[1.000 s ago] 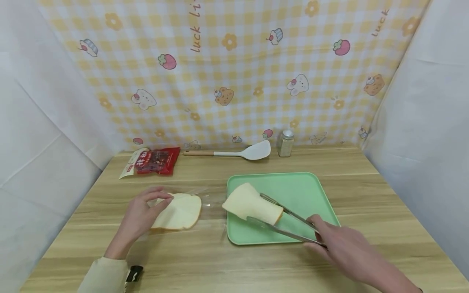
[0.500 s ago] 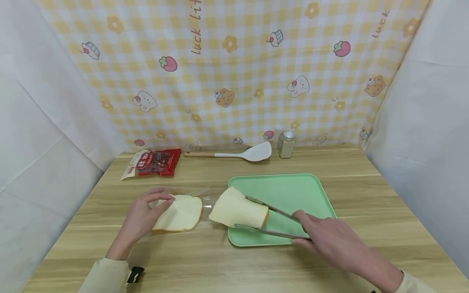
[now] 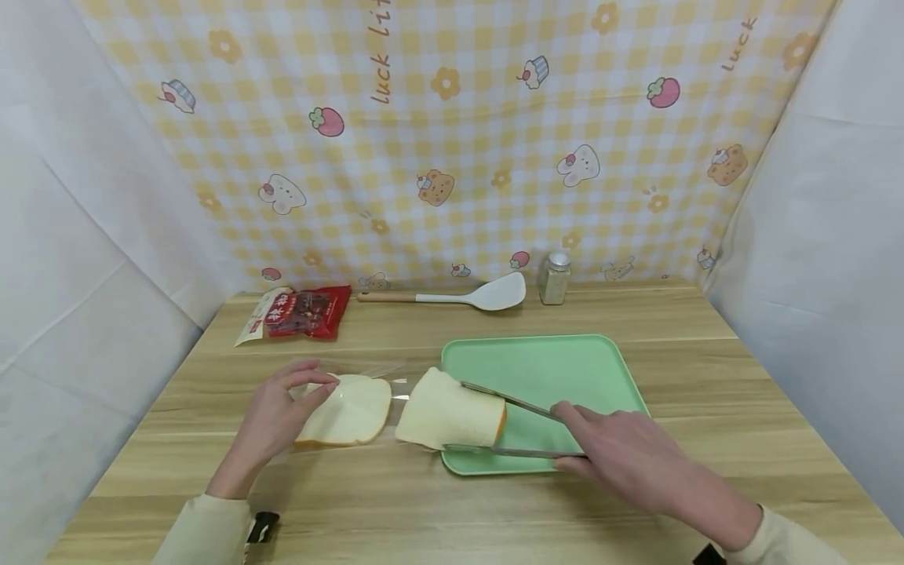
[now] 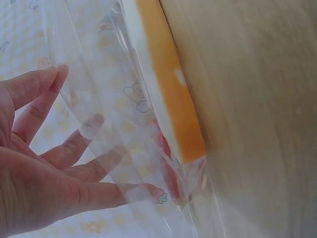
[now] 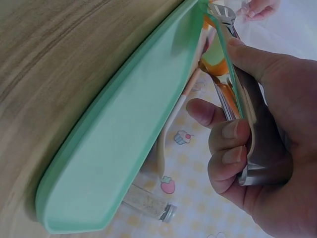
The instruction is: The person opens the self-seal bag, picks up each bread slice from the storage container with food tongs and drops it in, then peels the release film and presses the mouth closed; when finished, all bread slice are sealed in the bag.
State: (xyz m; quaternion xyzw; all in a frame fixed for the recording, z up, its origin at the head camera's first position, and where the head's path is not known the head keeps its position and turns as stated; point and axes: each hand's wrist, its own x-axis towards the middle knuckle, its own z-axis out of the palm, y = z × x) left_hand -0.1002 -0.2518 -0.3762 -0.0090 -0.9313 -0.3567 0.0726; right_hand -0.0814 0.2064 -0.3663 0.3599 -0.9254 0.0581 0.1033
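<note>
In the head view my left hand (image 3: pixel 271 420) pinches the edge of a clear plastic bag (image 3: pixel 400 386) between thumb and forefinger. Inside that bag a slice of white bread (image 3: pixel 355 412) lies flat; its brown crust (image 4: pixel 176 99) shows in the left wrist view. My right hand (image 3: pixel 636 459) grips a pair of metal tongs (image 3: pixel 523 453). Between the tongs' arms a second bread slice (image 3: pixel 448 412) is held, bowed upward, over the left edge of the green tray (image 3: pixel 565 373). Its left end reaches close to the bag's mouth; whether they touch I cannot tell.
Along the back of the wooden table (image 3: pixel 452 510) lie a red food packet (image 3: pixel 311 312) and a white spatula (image 3: pixel 497 293) with a wooden handle. A glass shaker (image 3: pixel 555 281) stands to their right. A checked cloth (image 3: pixel 452 133) hangs behind.
My right hand has moved left with the tongs, carrying the bread slice from above the tray to past its left edge, nearer the bag. My left hand has stayed nearly still.
</note>
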